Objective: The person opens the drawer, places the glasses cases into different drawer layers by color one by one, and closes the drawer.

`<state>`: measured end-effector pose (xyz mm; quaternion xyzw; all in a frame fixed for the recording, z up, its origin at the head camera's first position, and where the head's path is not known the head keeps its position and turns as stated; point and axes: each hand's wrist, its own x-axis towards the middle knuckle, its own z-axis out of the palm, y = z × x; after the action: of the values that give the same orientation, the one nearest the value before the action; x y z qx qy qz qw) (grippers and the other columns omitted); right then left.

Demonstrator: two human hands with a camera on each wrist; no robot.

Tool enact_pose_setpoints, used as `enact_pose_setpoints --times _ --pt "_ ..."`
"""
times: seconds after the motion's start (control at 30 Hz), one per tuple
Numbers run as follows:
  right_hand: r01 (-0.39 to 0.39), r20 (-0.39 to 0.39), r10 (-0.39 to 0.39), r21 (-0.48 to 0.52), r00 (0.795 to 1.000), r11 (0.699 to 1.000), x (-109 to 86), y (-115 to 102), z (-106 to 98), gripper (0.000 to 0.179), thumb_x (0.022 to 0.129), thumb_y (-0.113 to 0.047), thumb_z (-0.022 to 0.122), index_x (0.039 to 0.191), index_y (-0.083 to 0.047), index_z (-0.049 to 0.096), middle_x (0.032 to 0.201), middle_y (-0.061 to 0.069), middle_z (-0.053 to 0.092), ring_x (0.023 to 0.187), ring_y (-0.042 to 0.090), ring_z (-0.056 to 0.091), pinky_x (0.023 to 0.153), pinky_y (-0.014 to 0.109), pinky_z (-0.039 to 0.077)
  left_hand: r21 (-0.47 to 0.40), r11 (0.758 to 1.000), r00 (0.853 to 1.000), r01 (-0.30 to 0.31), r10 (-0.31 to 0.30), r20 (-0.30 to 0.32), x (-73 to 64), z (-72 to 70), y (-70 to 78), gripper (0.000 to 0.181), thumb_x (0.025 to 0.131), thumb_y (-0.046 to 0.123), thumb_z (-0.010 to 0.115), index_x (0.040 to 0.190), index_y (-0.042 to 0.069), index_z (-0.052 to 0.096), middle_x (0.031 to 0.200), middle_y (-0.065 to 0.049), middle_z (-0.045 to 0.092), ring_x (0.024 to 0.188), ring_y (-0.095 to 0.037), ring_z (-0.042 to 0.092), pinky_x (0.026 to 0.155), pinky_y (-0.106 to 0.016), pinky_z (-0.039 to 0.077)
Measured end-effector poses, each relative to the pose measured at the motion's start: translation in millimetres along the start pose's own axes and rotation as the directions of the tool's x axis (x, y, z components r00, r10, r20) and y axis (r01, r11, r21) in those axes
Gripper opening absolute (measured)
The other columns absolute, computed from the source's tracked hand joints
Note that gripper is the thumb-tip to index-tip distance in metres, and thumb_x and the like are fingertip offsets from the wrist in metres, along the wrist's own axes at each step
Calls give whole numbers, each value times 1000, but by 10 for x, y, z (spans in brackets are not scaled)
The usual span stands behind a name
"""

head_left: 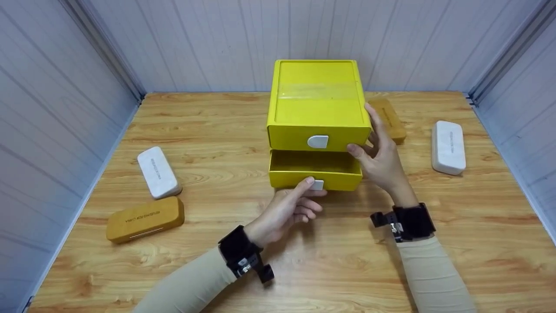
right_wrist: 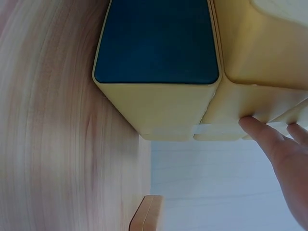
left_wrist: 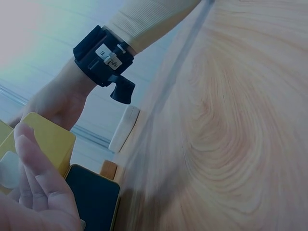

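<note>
A yellow drawer cabinet (head_left: 319,100) stands at the back middle; its upper front has a white pull tab and is closed. Below that, a yellow drawer (head_left: 339,181) is pulled out, and its visible interior holds nothing. My left hand (head_left: 286,213) pinches this drawer at its white tab, thumb on the front and index finger beneath, the other fingers loose. My right hand (head_left: 384,161) grips the cabinet's right side, thumb at the front corner, fingers along the side wall. A dark, yellow-framed face (right_wrist: 156,43) lies beneath the drawer; whether it is an opening, I cannot tell.
At the left lie a white eyeglass-style case (head_left: 157,171) and a brown case (head_left: 145,218), almost touching. Another brown case (head_left: 391,121) is partly hidden behind my right hand. Farther right sits a second white case (head_left: 448,148). Pale panel walls (head_left: 321,34) enclose the wooden table (head_left: 208,139).
</note>
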<state>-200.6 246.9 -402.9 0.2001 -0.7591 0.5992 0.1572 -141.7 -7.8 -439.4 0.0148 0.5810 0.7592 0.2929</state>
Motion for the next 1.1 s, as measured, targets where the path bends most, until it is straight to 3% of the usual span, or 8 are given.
enact_pose_setpoints --times 1.1 --pt "-6 2 6 5 1000 1000 16 44 14 86 101 -3 69 170 -28 25 170 -12 35 143 27 54 107 40 55 10 1000 1000 12 -12 11 -212 38 -140 56 106 55 58 123 6 78 80 -2 76 62 -8 64 60 -19 51"
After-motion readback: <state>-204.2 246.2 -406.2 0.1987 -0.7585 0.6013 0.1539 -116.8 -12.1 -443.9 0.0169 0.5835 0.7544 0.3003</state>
